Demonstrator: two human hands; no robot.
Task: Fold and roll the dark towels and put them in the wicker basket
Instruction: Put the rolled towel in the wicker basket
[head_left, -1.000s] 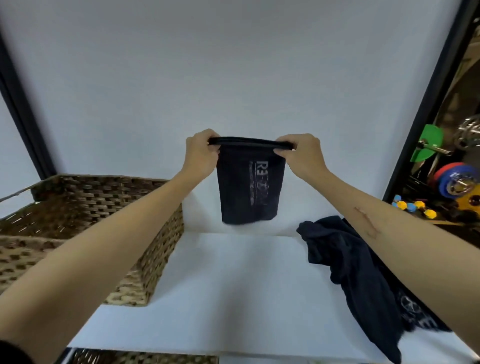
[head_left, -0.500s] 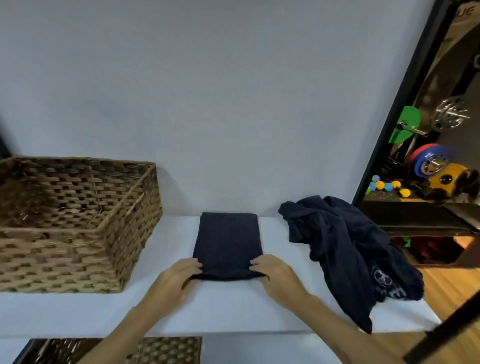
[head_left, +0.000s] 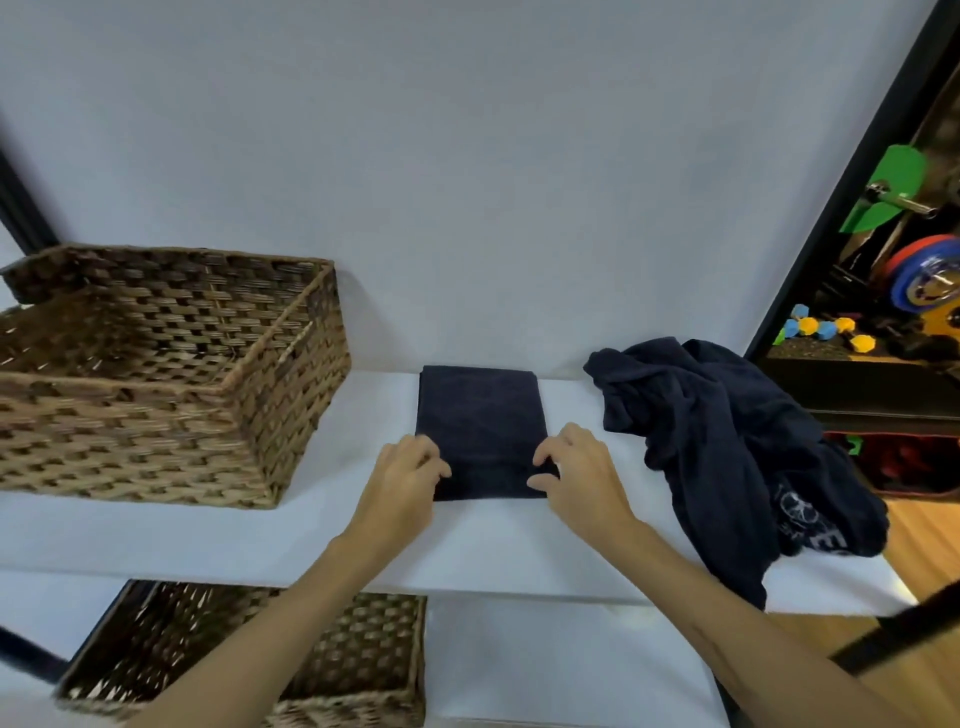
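Note:
A dark folded towel (head_left: 480, 410) lies flat on the white shelf (head_left: 156, 535), its long side pointing at the wall. My left hand (head_left: 408, 478) sits on its near left corner with curled fingers on the cloth. My right hand (head_left: 574, 467) pinches the near right corner between thumb and bent fingers. The wicker basket (head_left: 280, 332) stands on the shelf to the left, with nothing in the part of its inside that I can see. A heap of loose dark towels (head_left: 717, 431) lies to the right and hangs over the shelf's front edge.
A second wicker basket (head_left: 363, 639) stands on the shelf below. A grey wall closes off the back. A black frame post (head_left: 841, 208) runs up the right side, with gym weights (head_left: 924, 280) beyond it.
A second ago both hands held the folded towel up in the air. It now lies flat on the shelf, and both hands are at its near edge.

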